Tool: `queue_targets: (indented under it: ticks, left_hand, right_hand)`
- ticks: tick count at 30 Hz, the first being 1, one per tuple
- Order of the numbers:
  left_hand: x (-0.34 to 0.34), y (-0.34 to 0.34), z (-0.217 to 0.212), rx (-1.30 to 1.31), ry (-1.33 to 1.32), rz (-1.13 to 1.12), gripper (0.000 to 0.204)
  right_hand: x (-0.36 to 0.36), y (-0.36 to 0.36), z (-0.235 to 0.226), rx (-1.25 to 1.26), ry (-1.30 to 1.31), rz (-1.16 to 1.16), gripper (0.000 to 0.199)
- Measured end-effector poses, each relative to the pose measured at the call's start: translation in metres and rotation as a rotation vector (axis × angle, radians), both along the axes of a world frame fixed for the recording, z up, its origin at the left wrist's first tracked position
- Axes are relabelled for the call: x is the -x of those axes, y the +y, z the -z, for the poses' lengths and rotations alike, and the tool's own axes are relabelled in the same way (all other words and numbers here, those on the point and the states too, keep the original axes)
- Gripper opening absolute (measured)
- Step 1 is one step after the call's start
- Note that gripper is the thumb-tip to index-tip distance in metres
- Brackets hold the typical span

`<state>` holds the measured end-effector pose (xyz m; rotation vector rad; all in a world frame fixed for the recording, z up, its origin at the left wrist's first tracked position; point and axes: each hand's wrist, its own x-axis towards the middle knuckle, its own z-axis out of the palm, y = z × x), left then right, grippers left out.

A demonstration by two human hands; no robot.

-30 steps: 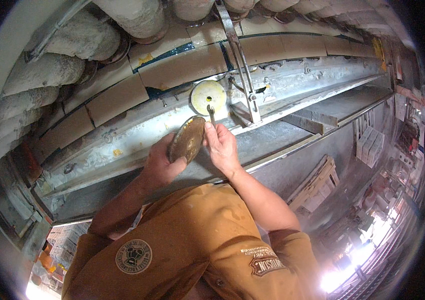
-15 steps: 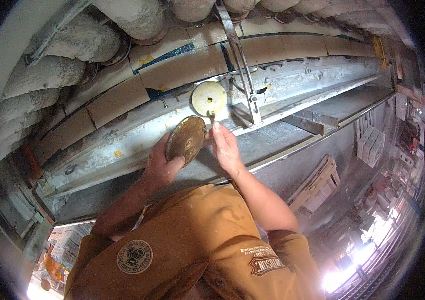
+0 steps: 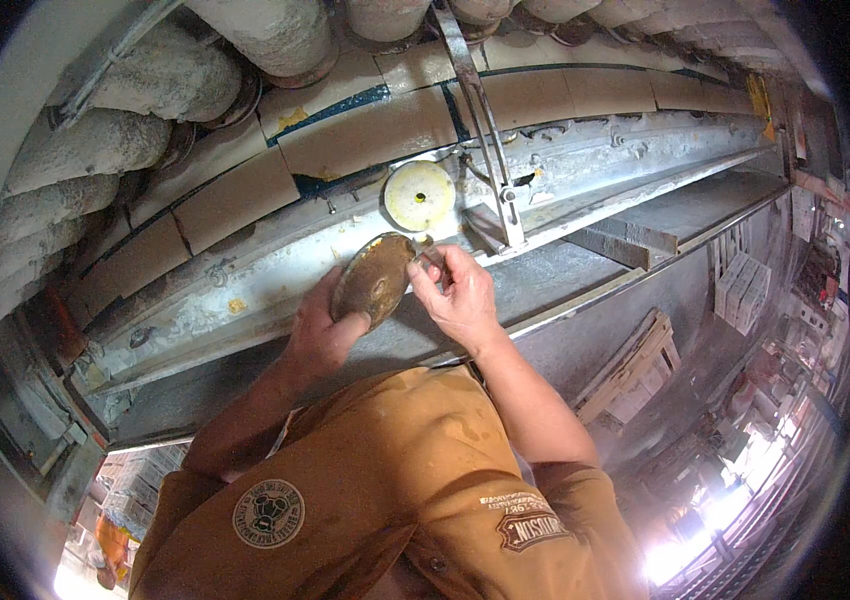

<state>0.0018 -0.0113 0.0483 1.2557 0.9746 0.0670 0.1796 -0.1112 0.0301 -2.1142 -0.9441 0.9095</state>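
Note:
In my left hand (image 3: 321, 322) is a round brown metal-looking disc (image 3: 375, 285), tilted, with the thumb on its near face and the fingers behind. My right hand (image 3: 460, 298) is closed in a pinch beside the disc's right edge. A small dark piece (image 3: 424, 242) shows just beyond its fingertips, too small to name. Past both hands, a pale yellow round disc (image 3: 413, 205) with a dark centre hole sits against the whitish metal ledge (image 3: 275, 262).
A slotted metal bracket (image 3: 490, 140) slants down to the ledge, right of the yellow disc. Brown tiles (image 3: 365, 140) line the back under thick dusty rollers (image 3: 265, 35). Below the ledge runs a grey trough (image 3: 555, 285). A wooden pallet (image 3: 630, 370) stands at the lower right.
My right hand has drawn down from below the yellow disc's rim to the brown disc's right edge, its fingers curling further. The left hand and brown disc have barely moved.

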Motion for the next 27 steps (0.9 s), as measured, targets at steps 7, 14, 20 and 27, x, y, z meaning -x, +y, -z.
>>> queue_targets:
  ticks: [7,14,20,27]
  left_hand:
    - [0.004,-0.007,0.009,0.066,-0.023,-0.039,0.042]
    - [0.002,-0.012,0.007,-0.118,0.007,0.026,0.036]
    - [0.005,-0.016,0.016,-0.149,-0.009,0.023,0.031]
    - [0.003,-0.012,0.017,-0.165,-0.036,-0.008,0.035]
  right_hand:
    - [0.003,-0.006,0.018,-0.002,-0.175,-0.165,0.023]
    - [0.02,-0.001,0.025,0.055,0.5,0.287,0.036]
    - [0.014,0.006,0.018,0.127,1.213,0.593,0.036]
    - [0.01,-0.004,0.027,0.025,0.439,0.234,0.035]
